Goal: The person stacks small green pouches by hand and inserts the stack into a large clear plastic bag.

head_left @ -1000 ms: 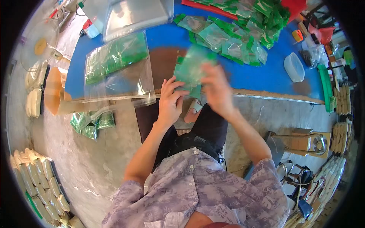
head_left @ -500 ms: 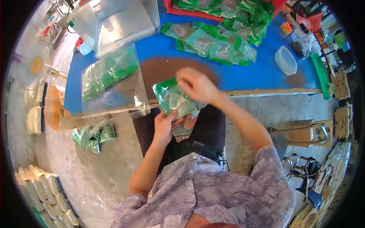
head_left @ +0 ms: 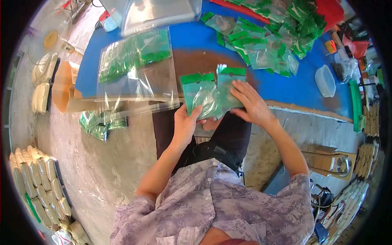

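My left hand (head_left: 188, 121) grips a clear packet with a green header (head_left: 200, 92) by its lower part, thumb on the front. Beside it, my right hand (head_left: 250, 103) holds a second green-topped packet (head_left: 231, 79), its fingers across the front. The two packets meet or overlap along their inner edges, above my lap. What lies inside them is pale and hard to make out. On the table to the left is a large clear bag (head_left: 136, 87) with a row of green packets (head_left: 134, 57) in it. Many similar packets (head_left: 263, 55) lie piled at the far right.
The blue table (head_left: 286, 92) has a worn brown patch and a rough front edge. A white oval tub (head_left: 325, 81) stands at right. Clear plastic sheets (head_left: 157, 14) lie at the back. Several green packets (head_left: 98, 126) rest below the table's left side, near a brown paper bag (head_left: 65, 85).
My right hand has come down beside the left and now holds a second packet. The packet in my left hand is turned more upright. The view has shifted, moving the table contents rightward.
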`<state>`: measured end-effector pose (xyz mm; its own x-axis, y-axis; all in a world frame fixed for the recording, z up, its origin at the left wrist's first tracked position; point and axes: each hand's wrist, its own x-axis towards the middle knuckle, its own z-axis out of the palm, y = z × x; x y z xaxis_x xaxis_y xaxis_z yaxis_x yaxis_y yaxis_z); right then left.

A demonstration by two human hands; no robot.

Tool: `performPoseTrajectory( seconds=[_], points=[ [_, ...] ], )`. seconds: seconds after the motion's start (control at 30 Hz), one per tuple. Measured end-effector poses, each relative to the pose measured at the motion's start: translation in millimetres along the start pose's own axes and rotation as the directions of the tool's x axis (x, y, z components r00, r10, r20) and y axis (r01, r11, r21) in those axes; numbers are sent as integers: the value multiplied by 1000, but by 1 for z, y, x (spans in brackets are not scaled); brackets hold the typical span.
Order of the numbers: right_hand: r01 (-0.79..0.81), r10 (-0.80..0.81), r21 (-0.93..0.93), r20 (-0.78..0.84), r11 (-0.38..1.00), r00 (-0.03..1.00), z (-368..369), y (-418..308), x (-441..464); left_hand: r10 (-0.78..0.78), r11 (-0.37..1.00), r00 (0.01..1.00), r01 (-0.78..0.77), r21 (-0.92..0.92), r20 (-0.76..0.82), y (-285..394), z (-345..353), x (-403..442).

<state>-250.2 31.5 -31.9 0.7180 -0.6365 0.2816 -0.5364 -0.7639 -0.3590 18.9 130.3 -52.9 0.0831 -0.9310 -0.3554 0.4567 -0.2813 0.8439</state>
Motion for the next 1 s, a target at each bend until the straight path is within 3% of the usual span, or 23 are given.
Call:
performPoseTrajectory(
  seconds=[0.03,0.1,0.2,0.23,0.33,0.37,0.47,0.6,0.67,0.73,0.8,0.9,1.0],
  points=[
    [22,-21,20,-13,1000,1000,0,-4,-11,7,1000,1000,-7,-2,8,0,1,0],
    [-29,69,108,-385,994,920,5,-31,-19,-3,1000,1000,3,16,20,-3,5,2],
    [299,-265,97,-264,949,927,-8,-92,-5,49,997,986,-39,-65,160,-9,7,2],
    [348,-340,25,-158,937,927,-9,-110,13,83,992,970,-59,-111,228,-12,8,3],
    [18,-11,52,-125,998,992,25,-79,24,-1,999,998,-2,41,70,-16,21,4],
    [-33,31,-15,-81,999,996,26,-73,22,-13,992,999,6,125,49,-10,25,3],
    [-66,64,-92,-30,994,998,28,-69,16,-36,999,996,35,14,82,-21,16,6],
    [-81,82,45,-7,996,997,17,-86,15,-147,874,956,246,-419,256,9,15,-3],
    [-74,74,39,6,996,997,19,-84,13,-205,913,943,282,-296,264,14,14,-2],
    [-105,105,58,5,993,995,21,-81,16,-152,978,966,177,-108,208,-1,14,1],
    [-188,190,97,-11,977,982,22,-80,27,-142,987,971,153,-44,190,-16,9,8],
    [-156,145,-51,-178,986,973,45,-61,49,-143,989,977,133,71,156,-23,10,12],
    [-238,168,-219,-296,946,940,59,-31,71,-126,985,982,107,136,138,-20,12,10]
  ],
)
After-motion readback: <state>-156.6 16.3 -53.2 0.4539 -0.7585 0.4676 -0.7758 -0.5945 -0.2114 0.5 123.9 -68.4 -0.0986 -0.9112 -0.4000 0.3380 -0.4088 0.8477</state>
